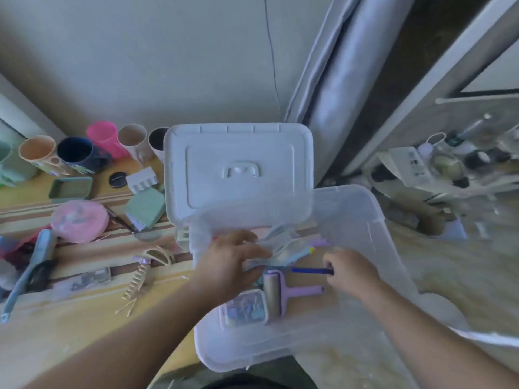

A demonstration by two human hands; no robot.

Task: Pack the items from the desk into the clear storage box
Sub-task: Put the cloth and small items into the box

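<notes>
your left hand [234, 259] reaches over the near-left rim of the clear storage box [362, 209], fingers bent down onto a crumpled pale bundle [283, 245] of soft fabric or paper lying inside; whether they actually grip it you cannot tell from the blur. your right hand [349, 269] is inside the box too, fingers curled round one end of a slim blue pen [309, 270] held level above the floor of the box. just below the pen lies a lilac plastic roller [283, 293] with a t-shaped handle, touching a small rounded square case [243, 308] with a translucent lid near the box's near wall. the box's white moulded lid [238, 169] stands tilted at its far-left corner. on the striped yellow desk [70, 318], left of the box, rest a cream toothed hair claw [140, 273], a round pink pouch [80, 220] and a row of plastic cups [84, 153] along the far edge.
</notes>
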